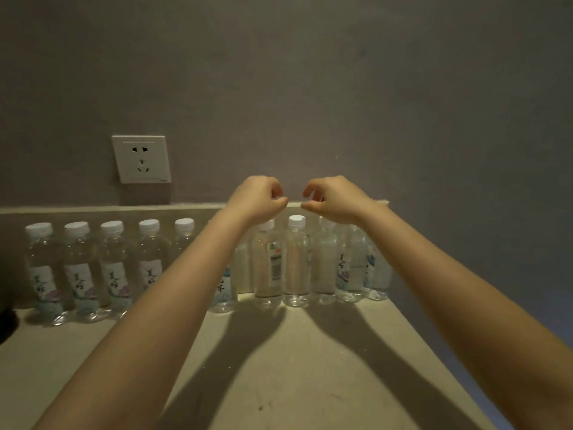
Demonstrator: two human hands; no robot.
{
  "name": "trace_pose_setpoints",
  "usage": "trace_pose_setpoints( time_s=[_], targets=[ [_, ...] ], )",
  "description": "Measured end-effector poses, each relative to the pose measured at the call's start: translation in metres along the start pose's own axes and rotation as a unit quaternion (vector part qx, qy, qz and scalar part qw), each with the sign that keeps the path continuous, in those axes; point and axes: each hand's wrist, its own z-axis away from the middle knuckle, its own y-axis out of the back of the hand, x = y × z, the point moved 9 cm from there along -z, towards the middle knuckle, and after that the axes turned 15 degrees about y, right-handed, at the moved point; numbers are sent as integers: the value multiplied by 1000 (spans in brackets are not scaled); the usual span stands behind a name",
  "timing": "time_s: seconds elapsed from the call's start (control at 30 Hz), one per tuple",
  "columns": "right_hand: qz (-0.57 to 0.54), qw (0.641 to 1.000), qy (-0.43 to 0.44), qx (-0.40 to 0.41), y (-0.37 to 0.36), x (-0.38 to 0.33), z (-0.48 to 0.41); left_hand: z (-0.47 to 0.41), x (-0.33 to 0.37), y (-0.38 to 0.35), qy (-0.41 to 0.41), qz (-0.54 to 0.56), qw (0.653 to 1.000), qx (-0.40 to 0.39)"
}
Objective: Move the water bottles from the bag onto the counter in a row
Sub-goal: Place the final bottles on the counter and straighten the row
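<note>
Above the bottles (297,262), both hands (259,198) (336,198) hover half-curled, holding nothing.

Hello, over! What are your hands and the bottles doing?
Left hand and right hand empty, curled, above the row. Water bottles upright along counter back. Nothing in the way.

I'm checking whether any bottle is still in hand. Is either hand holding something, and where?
Nothing is held. The left hand and right hand hover with curled fingers above the bottles, touching none.
</note>
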Motion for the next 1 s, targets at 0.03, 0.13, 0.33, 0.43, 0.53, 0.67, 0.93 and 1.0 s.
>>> trace_pose_setpoints(
  time_s=[0.03, 0.13, 0.33, 0.43, 0.53, 0.67, 0.93, 1.0],
  targets=[
    [9, 1000, 12, -9, -5, 5, 0, -2, -2, -10, 22, -18, 1000, -7],
    [49, 997, 55, -31, -20, 13, -2, -5, -16, -29, 90, -76, 993, -29],
    [73, 988, 99, -95, -39, 8, -12, 1, -36, -32, 193, -188, 962, -37],
    [87, 979, 112, -147, -49, -2, -16, 0, -39, -40, 214, -196, 954, -78],
    [110, 972, 117, -171, -53, -6, -22, -4, -36, -46, 191, -205, 954, -109],
    [100, 972, 110, -180, -57, -6, -28, -6, -33, -48, 148, -228, 950, -153],
    [150, 972, 117, -141, -62, -15, -38, -11, -47, -43, 57, -321, 922, -207],
    [161, 971, 117, -131, -63, -18, -38, -12, -48, -42, 51, -320, 926, -195]
  ],
)
